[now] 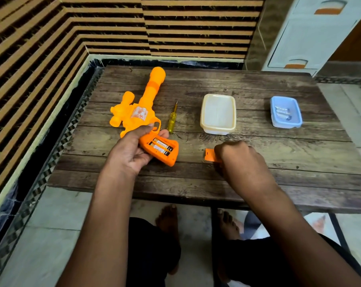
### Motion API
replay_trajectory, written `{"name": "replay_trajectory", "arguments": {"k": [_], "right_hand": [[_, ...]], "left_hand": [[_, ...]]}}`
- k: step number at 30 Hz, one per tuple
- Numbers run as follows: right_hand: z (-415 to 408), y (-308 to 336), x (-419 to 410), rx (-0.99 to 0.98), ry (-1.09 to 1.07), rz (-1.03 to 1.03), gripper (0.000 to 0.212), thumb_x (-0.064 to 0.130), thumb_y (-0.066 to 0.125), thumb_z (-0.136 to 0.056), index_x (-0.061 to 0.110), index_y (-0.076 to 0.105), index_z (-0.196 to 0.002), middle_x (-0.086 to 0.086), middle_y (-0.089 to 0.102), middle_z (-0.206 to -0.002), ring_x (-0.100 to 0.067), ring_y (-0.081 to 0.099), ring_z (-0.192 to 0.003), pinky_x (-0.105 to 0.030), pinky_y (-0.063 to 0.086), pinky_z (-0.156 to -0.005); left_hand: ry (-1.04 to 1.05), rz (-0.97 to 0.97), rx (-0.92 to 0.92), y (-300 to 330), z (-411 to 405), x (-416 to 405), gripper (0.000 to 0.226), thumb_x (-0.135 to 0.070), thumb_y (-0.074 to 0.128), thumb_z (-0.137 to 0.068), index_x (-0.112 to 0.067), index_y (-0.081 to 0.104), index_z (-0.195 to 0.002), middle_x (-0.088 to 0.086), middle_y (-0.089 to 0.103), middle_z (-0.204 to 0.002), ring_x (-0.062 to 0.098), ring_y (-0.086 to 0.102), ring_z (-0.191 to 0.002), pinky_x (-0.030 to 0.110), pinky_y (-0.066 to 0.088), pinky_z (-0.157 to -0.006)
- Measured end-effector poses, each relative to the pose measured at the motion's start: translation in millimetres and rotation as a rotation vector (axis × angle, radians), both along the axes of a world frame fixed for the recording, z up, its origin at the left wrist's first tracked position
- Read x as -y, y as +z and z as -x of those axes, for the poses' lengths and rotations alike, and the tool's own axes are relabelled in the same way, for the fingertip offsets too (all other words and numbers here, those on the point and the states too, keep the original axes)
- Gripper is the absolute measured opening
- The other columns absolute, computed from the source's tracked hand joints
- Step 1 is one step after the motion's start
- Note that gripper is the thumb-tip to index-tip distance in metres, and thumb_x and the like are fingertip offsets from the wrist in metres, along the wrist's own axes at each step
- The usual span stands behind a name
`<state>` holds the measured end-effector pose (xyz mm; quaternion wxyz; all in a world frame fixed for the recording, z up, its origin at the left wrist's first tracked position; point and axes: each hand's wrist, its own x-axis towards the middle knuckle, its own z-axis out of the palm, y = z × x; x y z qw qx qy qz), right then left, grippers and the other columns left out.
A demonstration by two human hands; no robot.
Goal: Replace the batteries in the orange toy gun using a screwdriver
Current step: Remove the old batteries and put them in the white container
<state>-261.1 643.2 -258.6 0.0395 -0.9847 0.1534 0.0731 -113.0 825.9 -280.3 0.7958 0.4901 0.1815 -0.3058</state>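
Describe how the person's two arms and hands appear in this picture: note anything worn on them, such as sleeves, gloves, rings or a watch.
Both arms are bare from the bottom of the picture to the fingertips. No sleeves show. The left hand and the right hand wear no gloves, and no ring, watch or bracelet is visible on either hand or wrist.

Counts: 1 orange plastic toy gun (141,104), far left on table. 2 batteries (160,146) w/ dark-and-gold wrap sat in its open grip. 1 yellow-handled screwdriver (172,119). 1 flat orange plastic cover (210,155), near. 2 tubs: 1 cream rectangular plastic tub (218,113), 1 blue rectangular plastic tub (286,111) at right, approx. 2 silvery batteries inside, blurred.
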Motion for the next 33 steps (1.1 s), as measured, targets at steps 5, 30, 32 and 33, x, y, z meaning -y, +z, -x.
{"name": "replay_trajectory", "arguments": {"k": [5, 30, 32, 33], "right_hand": [[1.6, -1.4, 2.6, 0.023, 0.021, -0.029, 0.02, 0.006, 0.07, -0.092, 0.019, 0.06, -0.104, -0.01, 0.065, -0.1, -0.04, 0.071, -0.097, -0.039, 0.049, -0.07], [-123.1, -54.1, -44.1, 0.377, 0.049, -0.172, 0.021, -0.004, 0.056, -0.091, 0.0, 0.074, -0.102, -0.022, 0.067, -0.096, -0.045, 0.063, -0.099, -0.042, 0.051, -0.076], [-114.8, -48.6, -45.2, 0.419, -0.003, -0.209, 0.023, -0.005, 0.056, -0.088, 0.001, 0.071, -0.105, -0.024, 0.066, -0.096, -0.045, 0.064, -0.093, -0.04, 0.049, -0.07], [-110.2, -46.8, -45.7, 0.461, -0.027, -0.259, 0.022, -0.004, 0.056, -0.086, 0.002, 0.07, -0.102, -0.024, 0.067, -0.095, -0.046, 0.064, -0.09, -0.04, 0.049, -0.069]], "left_hand": [[0.028, -0.017, -0.003, 0.5, -0.3, -0.1, 0.017, -0.006, 0.065, -0.096, -0.004, 0.062, -0.113, 0.028, 0.075, -0.107, 0.032, 0.075, -0.101, 0.046, 0.062, -0.085], [0.117, -0.09, 0.059, -2.5, -8.1, -11.2, 0.013, -0.01, 0.057, -0.101, -0.008, 0.066, -0.11, 0.027, 0.075, -0.108, 0.025, 0.072, -0.074, 0.038, 0.061, -0.078], [0.125, -0.094, 0.058, -3.4, -8.5, -10.4, 0.015, -0.01, 0.058, -0.1, -0.007, 0.066, -0.112, 0.025, 0.076, -0.106, 0.025, 0.072, -0.074, 0.039, 0.061, -0.08], [0.138, -0.088, 0.057, -4.1, -8.4, -9.9, 0.015, -0.01, 0.059, -0.1, -0.008, 0.067, -0.112, 0.022, 0.077, -0.105, 0.026, 0.073, -0.076, 0.04, 0.061, -0.081]]}}
